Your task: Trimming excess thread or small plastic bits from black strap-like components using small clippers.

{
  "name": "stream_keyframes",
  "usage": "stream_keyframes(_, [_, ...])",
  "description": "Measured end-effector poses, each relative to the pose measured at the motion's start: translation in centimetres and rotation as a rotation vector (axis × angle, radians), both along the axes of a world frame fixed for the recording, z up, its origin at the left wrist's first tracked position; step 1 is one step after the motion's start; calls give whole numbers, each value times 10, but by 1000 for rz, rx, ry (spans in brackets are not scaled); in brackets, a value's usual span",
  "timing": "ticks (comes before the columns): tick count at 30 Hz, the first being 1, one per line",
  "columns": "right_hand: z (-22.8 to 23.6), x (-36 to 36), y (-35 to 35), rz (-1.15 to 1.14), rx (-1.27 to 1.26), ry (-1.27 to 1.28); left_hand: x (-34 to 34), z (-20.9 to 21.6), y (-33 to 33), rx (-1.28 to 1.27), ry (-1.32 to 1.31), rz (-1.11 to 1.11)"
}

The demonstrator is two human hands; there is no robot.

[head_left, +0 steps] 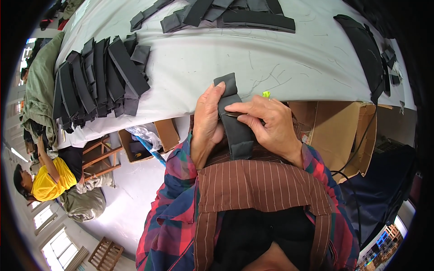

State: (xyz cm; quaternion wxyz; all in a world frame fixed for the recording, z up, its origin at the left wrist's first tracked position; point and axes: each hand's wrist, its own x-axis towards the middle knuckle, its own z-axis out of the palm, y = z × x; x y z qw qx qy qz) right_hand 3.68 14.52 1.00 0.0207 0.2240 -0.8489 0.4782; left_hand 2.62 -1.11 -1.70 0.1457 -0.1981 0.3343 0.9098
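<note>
My left hand (209, 113) is closed on a dark grey fabric strip (238, 131), its thumb pressed on the upper part. The strip has a folded-over flap near its top and another folded piece at its lower end. It hangs in front of my brown striped apron, at the table's near edge. My right hand (269, 119) pinches a small thin metal tool (232, 114) between thumb and fingers, with its tip against the strip. Most of the tool is hidden by the fingers, so its exact kind is unclear. A bright yellow-green bit (266, 94) shows just beyond my right hand.
On the white-covered table (190, 58) lie a row of dark fabric strips (97, 79) at left, a far pile (230, 16) and black pieces (361, 54) at right. Cardboard boxes (339, 135) stand below. A dark cable (368, 131) hangs right. A person in yellow (54, 180) works left.
</note>
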Motion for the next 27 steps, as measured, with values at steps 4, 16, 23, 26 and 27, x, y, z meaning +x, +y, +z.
stream_keyframes(4, [-5, 5, -2, -37, 90, 37, 2, -1, 0, -54, 37, -2])
stream_keyframes(16, [-28, 25, -23, -251, 46, 219, 14, -9, 12, -89, 49, 167])
stream_keyframes(23, [-23, 25, -24, -242, -102, 73, 12, -8, 10, -89, 78, 122])
stream_keyframes(26, [-22, 25, -21, -194, -111, 29, 12, -11, 8, -56, 91, 108])
stream_keyframes(27, [-22, 22, -23, -193, -113, 34, 12, -14, 7, -23, 94, 118])
